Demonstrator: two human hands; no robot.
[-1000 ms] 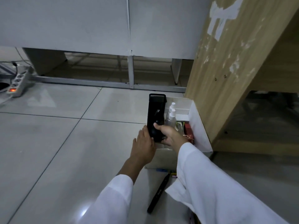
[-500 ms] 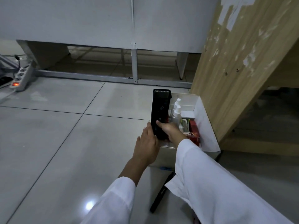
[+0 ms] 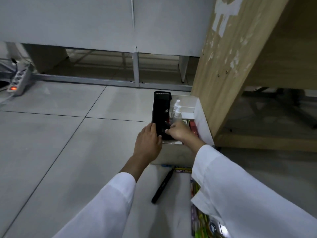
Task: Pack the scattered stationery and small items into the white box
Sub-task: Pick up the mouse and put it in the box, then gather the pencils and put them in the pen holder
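head view: both hands (image 3: 161,136) grip black mesh holder (image 3: 161,110) in white box (image 3: 202,117).

Single head cam, wide-angle, pitched forward and down over both forearms. Left hand (image 3: 148,140) and right hand (image 3: 178,132) sit near frame centre, close range. Beyond the hands: grey partition (image 3: 103,23). Right of them: wooden panel (image 3: 228,57). Left of them: floor tiles (image 3: 51,134). No second view, so no overlap.
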